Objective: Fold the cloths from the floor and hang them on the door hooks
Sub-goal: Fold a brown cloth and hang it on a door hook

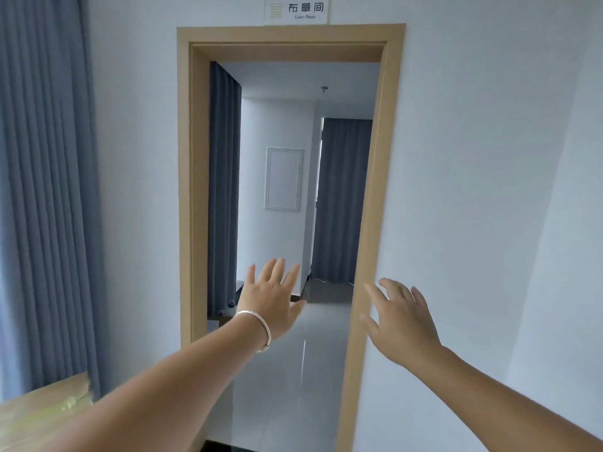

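— Where are the cloths and the door hooks?

— Neither shows in the head view. The person faces an open doorway with a tan wooden door frame (pixel 368 223), and both arms reach out toward it.

— What is the left hand doing?

— The left hand (pixel 272 296) is raised in front of the opening, back of the hand toward the camera. Its fingers (pixel 277 269) are straight and spread, the thumb stuck out to the right. It holds nothing and touches nothing. A silver bracelet (pixel 257 327) circles that wrist.

— And the right hand?

— The right hand (pixel 403 321) hangs just beside the right post of the frame, in front of the white wall (pixel 473 190). The fingers (pixel 396 288) are loosely fanned and a little bent, released, with nothing in them. Whether the fingertips touch the post cannot be told.

— What lies around them?

— Above the frame a sign (pixel 297 9) reads "Linen Room". Through the doorway a grey tiled floor (pixel 310 370) runs to a white wall panel (pixel 284 179), with a dark blue curtain (pixel 341 200) to its right and another just inside on the left. A blue curtain (pixel 45 190) hangs at the far left of the view, and a pale wooden surface (pixel 39 409) sits below it.
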Demonstrator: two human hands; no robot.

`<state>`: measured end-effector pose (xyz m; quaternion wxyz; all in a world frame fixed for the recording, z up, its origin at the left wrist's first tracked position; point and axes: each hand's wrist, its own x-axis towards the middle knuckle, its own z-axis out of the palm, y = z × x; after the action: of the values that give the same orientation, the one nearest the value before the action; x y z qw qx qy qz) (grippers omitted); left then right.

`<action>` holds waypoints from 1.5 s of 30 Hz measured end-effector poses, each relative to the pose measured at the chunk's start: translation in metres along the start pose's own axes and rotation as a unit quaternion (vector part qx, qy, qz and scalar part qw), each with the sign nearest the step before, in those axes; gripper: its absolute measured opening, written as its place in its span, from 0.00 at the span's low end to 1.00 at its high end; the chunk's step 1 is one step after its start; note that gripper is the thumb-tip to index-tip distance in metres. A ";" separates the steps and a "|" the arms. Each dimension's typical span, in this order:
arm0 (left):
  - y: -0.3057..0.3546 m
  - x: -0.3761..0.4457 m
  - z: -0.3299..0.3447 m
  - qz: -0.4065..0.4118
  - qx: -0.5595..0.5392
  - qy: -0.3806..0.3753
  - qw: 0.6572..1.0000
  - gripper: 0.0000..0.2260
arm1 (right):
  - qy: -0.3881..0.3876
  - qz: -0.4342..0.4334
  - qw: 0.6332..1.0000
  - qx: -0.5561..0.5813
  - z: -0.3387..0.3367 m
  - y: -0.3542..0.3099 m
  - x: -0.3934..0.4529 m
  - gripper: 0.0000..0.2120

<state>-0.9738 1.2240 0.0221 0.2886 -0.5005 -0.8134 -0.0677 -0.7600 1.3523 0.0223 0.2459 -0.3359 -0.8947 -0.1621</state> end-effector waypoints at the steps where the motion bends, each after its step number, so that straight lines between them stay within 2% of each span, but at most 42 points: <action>1: -0.011 0.004 0.011 -0.007 0.006 -0.006 1.000 0.31 | -0.001 -0.011 1.000 0.006 0.011 -0.008 0.014 0.27; 6: -0.071 0.018 0.062 -0.078 0.035 -0.030 0.996 0.32 | 0.002 -0.077 0.995 0.063 0.072 -0.061 0.089 0.28; 10: -0.120 0.012 0.089 -0.151 0.086 -0.079 0.982 0.32 | 0.008 -0.159 0.981 0.114 0.118 -0.116 0.146 0.27; 15: -0.182 -0.018 0.105 -0.270 0.138 -0.129 0.944 0.32 | 0.005 -0.298 0.936 0.185 0.162 -0.198 0.201 0.28; 19: -0.222 -0.069 0.106 -0.361 0.168 -0.165 0.902 0.33 | -0.004 -0.387 0.892 0.233 0.184 -0.274 0.210 0.29; 29: -0.285 -0.231 0.105 -0.542 0.190 -0.234 0.785 0.32 | -0.074 -0.552 0.767 0.318 0.211 -0.459 0.138 0.27; 32: -0.295 -0.288 0.121 -0.583 0.171 -0.251 0.754 0.32 | -0.105 -0.585 0.743 0.308 0.226 -0.511 0.105 0.27; 38: -0.300 -0.404 0.176 -0.647 0.123 -0.298 0.691 0.32 | -0.172 -0.649 0.699 0.247 0.284 -0.595 0.026 0.30; 45: -0.263 -0.531 0.284 -0.692 0.044 -0.391 0.605 0.32 | -0.266 -0.686 0.654 0.177 0.398 -0.648 -0.085 0.30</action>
<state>-1.1363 0.7972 -0.4504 -0.1683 0.2468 -0.9543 -0.0094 -1.2775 1.0214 -0.4344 -0.1286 0.3947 -0.9094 -0.0269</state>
